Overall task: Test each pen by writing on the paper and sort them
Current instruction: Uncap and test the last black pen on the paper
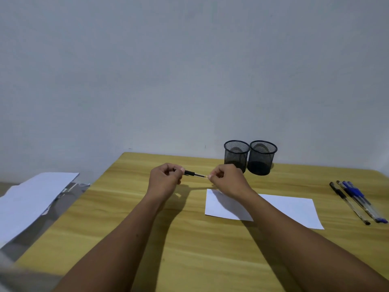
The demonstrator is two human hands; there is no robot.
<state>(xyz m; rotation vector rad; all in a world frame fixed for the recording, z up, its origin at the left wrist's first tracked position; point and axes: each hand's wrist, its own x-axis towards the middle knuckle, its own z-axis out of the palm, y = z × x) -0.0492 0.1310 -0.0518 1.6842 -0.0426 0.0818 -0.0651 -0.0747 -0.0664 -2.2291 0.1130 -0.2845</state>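
I hold a black pen (192, 173) level above the wooden table, one end in each hand. My left hand (165, 179) grips its left end with curled fingers. My right hand (226, 180) pinches the other end, which is mostly hidden in the fingers, so I cannot tell whether that is a cap. A white sheet of paper (290, 209) lies under my right forearm. Several pens, black and blue (355, 200), lie side by side at the table's right edge. Two black mesh pen cups (236, 153) (263, 158) stand together at the back.
The wooden table (130, 218) ends at a pale wall behind the cups. To the left, off the table, lies a stack of white papers (33, 199) on a grey surface.
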